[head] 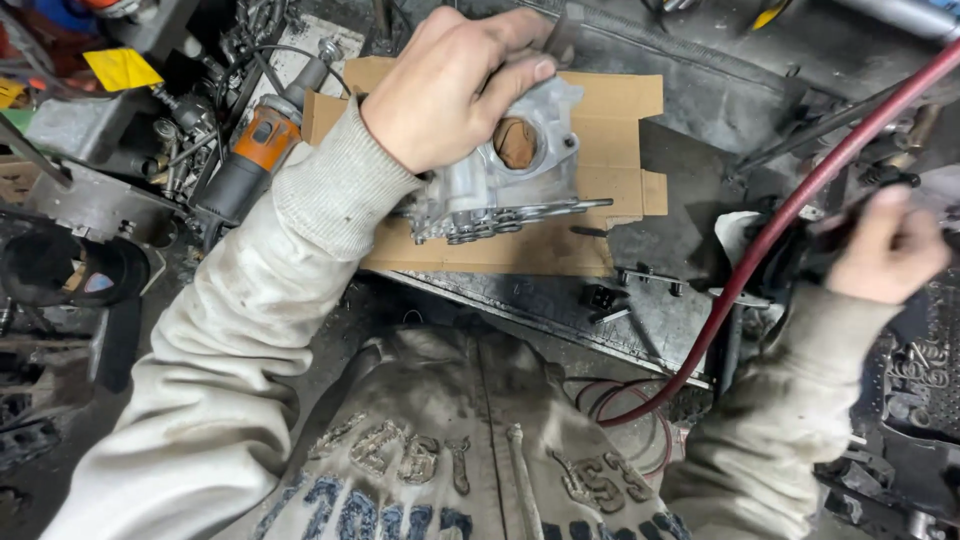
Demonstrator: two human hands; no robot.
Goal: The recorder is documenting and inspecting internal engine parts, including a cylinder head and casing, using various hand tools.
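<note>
Presently, a rigid, seemingly heavy cast metal housing (520, 165) is gripped from above by the left hand (450, 85) over cardboard (610, 110) at the bench's near edge, while a dark tool (850, 225) on a red hose (800, 200) is clasped by the right hand (885, 250).

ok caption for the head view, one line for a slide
Left hand grips a grey metal casting over cardboard while the right hand holds a dark tool on a red hose.

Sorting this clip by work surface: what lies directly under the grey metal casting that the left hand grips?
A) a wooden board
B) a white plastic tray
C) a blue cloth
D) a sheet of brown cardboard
D: the left hand holds the metal casting over flat brown cardboard on the bench.
</note>
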